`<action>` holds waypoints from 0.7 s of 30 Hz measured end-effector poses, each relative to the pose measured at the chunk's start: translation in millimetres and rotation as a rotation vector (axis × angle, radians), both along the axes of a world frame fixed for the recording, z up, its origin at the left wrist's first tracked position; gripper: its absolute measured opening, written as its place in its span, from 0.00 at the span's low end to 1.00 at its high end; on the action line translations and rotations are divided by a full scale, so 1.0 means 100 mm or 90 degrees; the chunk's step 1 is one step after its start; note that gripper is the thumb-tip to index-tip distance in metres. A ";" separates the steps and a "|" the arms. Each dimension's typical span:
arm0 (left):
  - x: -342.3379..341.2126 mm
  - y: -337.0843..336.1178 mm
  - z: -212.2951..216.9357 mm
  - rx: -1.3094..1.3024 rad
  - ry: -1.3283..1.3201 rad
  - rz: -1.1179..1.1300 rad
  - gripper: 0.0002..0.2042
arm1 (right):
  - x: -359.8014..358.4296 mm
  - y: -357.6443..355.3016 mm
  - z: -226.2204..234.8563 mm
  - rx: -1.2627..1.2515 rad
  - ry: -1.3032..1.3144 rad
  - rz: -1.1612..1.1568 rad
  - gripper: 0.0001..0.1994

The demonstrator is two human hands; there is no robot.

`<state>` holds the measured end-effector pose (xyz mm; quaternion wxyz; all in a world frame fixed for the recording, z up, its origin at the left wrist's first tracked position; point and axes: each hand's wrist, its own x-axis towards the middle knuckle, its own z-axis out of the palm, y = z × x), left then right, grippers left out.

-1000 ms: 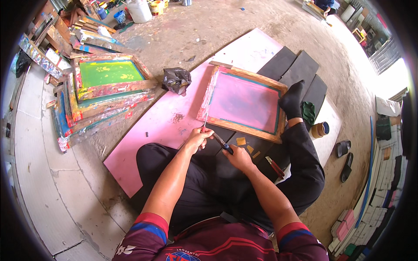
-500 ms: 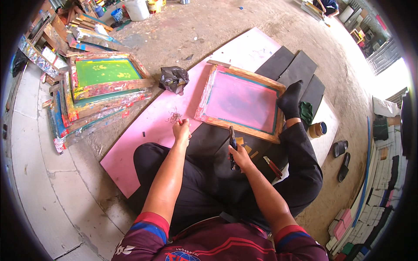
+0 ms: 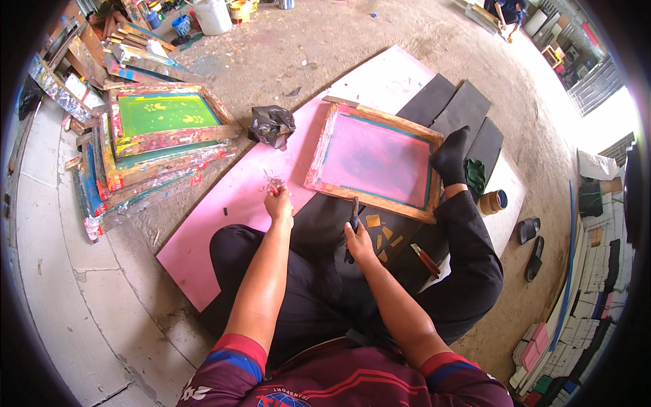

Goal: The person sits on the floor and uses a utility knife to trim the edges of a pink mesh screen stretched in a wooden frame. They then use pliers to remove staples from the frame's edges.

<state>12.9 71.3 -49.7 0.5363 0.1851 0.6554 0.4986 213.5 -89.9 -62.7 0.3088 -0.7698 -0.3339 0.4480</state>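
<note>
My left hand (image 3: 279, 206) is closed in a pinch at the near edge of a small tangle of thin wiry bits (image 3: 274, 184) over the pink board; what its fingers hold is hidden. My right hand (image 3: 359, 243) grips a pair of dark pliers with blue on the handles (image 3: 354, 218), jaws pointing away from me. Just beyond the pliers, a wooden-framed screen (image 3: 380, 156) with pink mesh lies flat. Small tan pieces (image 3: 373, 220) lie on black sheet material to the right of the pliers, and a red-handled cutter (image 3: 425, 260) is farther right.
My socked foot (image 3: 450, 154) rests at the screen's right edge, near a dark green cloth (image 3: 475, 176) and a tape roll (image 3: 493, 201). A crumpled black plastic bag (image 3: 272, 127) sits left of the screen. Stacked painted frames (image 3: 163, 139) stand farther left. Another person (image 3: 505, 12) crouches far off.
My left hand has shifted slightly left and up to the wiry tangle. My right hand has moved a little left with the pliers, uncovering more of the tan pieces.
</note>
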 end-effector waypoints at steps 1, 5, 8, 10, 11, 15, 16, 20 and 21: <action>-0.02 -0.01 0.01 -0.005 -0.001 0.002 0.07 | -0.08 0.02 0.13 -0.017 0.022 -0.012 0.38; 0.04 -0.05 0.14 -0.024 -0.019 -0.005 0.07 | -0.20 0.02 0.28 -0.047 0.027 -0.057 0.41; 0.01 -0.07 0.12 -0.009 -0.025 -0.015 0.06 | -0.29 0.04 0.41 -0.036 -0.020 -0.048 0.41; 0.01 -0.07 0.13 -0.013 -0.017 -0.022 0.06 | -0.33 0.06 0.56 -0.041 -0.039 -0.043 0.41; 0.00 -0.07 0.13 -0.015 -0.013 -0.025 0.06 | -0.35 0.07 0.60 -0.050 -0.040 -0.042 0.41; 0.05 -0.07 0.16 -0.006 -0.015 -0.038 0.06 | -0.34 0.11 0.34 -0.044 -0.029 -0.097 0.38; 0.05 -0.07 0.14 -0.002 -0.017 -0.039 0.06 | -0.35 0.11 0.30 -0.032 -0.040 -0.115 0.36; -0.01 -0.07 0.07 0.001 -0.005 -0.021 0.06 | -0.45 0.18 0.53 -0.065 -0.064 -0.160 0.31; -0.01 -0.06 0.05 -0.004 0.001 -0.019 0.07 | -0.44 0.20 0.67 -0.091 -0.067 -0.170 0.30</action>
